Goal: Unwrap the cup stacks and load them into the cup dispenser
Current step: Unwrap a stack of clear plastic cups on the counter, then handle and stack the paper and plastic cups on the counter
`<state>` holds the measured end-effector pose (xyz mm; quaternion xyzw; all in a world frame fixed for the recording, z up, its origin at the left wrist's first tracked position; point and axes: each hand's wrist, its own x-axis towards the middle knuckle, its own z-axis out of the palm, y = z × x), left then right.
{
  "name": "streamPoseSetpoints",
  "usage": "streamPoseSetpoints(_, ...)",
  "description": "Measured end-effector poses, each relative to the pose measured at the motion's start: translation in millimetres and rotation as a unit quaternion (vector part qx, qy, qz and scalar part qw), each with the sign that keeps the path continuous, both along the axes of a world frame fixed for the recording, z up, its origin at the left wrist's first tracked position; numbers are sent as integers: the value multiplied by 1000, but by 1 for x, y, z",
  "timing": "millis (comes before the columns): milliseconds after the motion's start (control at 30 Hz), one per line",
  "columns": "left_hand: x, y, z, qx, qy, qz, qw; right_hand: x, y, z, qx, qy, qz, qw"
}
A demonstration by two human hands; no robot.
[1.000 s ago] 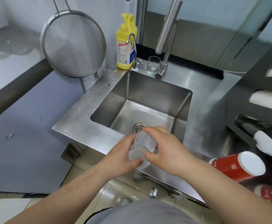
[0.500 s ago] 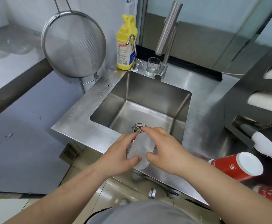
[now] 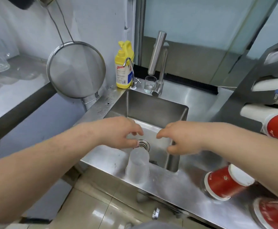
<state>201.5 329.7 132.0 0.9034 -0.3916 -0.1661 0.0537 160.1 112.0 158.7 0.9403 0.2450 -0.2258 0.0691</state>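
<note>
Left hand [image 3: 123, 134]: I see it over the sink [image 3: 153, 103], mid-frame, fingers loosely bent, grasping nothing.
Right hand [image 3: 182, 139]: released too, just right of centre.
Clear cup stack [image 3: 137, 167]: upside down on the sink's front rim, below both hands.
Red cup stacks [image 3: 224, 180]: lying at lower right.
Dispenser [image 3: 244, 96]: right edge.

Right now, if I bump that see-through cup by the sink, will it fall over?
Probably. The clear cup looks thin and empty, so likely very light. It stands upside down on the steel rim right at the sink edge, so a nudge might slide or tip it in. It would likely squash, not shatter.
</note>
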Motion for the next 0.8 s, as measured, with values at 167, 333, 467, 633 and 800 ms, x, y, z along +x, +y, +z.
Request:
streamPoseSetpoints(167,8,-58,39,153,-2,-113,982,-9,-33,28,-21,-6,9,1000)
streamPoseSetpoints(333,-5,-121,45,196,-6,-197,961,-41,-80,36,-14,19,-48,999)
streamPoseSetpoints(467,-18,-170,36,171,8,-236,957,-78,-126,36,-7,27,-89,996)
streamPoseSetpoints(633,-34,-214,9,42,40,-224,973,-121,-179,19,58,15,-177,982)
streamPoseSetpoints(800,-50,-238,-36,-39,104,-152,982,-145,-203,-16,162,-27,-267,949)
